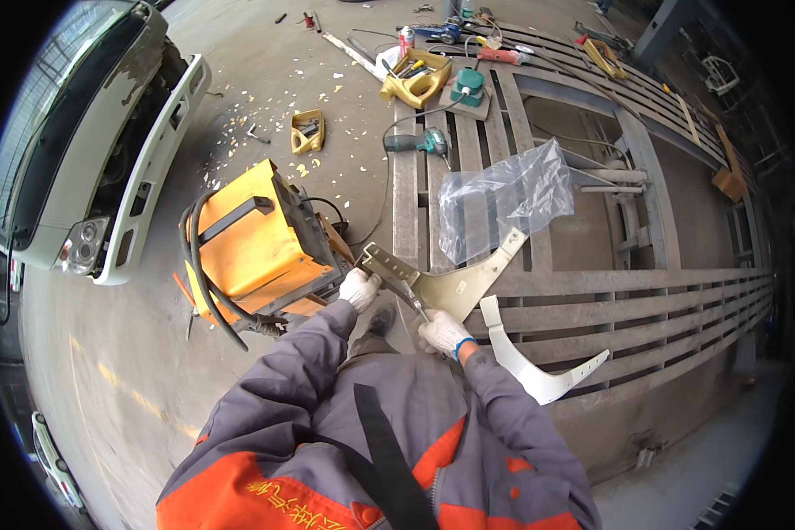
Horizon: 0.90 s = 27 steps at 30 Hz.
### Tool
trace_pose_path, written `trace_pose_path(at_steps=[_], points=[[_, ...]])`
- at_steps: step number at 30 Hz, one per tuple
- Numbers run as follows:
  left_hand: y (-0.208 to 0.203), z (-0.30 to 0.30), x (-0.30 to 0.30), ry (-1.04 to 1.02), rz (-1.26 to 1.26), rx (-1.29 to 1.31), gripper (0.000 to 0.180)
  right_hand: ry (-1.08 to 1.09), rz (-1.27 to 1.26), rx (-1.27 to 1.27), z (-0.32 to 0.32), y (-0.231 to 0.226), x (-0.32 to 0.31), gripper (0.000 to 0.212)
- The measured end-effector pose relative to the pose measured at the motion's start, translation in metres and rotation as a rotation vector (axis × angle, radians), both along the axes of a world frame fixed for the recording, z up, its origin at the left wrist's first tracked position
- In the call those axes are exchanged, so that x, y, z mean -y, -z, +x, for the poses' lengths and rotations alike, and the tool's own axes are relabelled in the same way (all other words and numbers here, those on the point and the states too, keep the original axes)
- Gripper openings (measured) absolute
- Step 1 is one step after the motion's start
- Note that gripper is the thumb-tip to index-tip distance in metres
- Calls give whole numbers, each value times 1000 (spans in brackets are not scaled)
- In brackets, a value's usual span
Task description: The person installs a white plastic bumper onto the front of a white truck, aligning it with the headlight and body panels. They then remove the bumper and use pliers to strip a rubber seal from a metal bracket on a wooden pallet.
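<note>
A beige curved panel (458, 287) with a holed flange lies at the front edge of the slatted metal bench, one arm reaching toward the far right. In its white glove, my left hand (359, 289) is closed on the flanged left end of this panel. My right hand (443, 332), also gloved, has its fingers wrapped round a slim metal hand tool (412, 299) whose tip points at the panel's flange. The tool's exact kind is too small to make out. A white curved panel (539, 378) rests on the slats just right of my right hand.
Clear plastic film (508, 199) lies beyond the panels on the slatted bench (583, 309). Farther off are a cordless drill (420, 141), a green-topped tool (470, 87) and a cut yellow jug (415, 79) of tools. A yellow machine (256, 238) with cables stands left, near a white vehicle (79, 150).
</note>
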<state>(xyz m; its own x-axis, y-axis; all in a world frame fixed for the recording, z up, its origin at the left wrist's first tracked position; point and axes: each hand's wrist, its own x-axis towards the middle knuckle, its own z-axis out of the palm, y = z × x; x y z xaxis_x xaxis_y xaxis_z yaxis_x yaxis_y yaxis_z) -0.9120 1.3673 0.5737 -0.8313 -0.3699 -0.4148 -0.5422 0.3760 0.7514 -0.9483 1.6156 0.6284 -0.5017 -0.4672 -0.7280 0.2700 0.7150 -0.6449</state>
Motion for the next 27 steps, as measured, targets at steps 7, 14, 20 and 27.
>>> trace_pose_path(at_steps=[7,14,20,27], points=[[32,0,8,-129,257,-18,29,-140,-32,-308,3,-8,4,33],[-7,-8,-20,42,-149,-59,34,-90,-58,-769,-39,-67,60,52],[-1,-26,-21,28,-134,-248,38,-588,58,-962,-74,-128,89,44],[-47,-25,-32,63,-112,-101,35,-531,38,-1103,-67,-110,81,31]])
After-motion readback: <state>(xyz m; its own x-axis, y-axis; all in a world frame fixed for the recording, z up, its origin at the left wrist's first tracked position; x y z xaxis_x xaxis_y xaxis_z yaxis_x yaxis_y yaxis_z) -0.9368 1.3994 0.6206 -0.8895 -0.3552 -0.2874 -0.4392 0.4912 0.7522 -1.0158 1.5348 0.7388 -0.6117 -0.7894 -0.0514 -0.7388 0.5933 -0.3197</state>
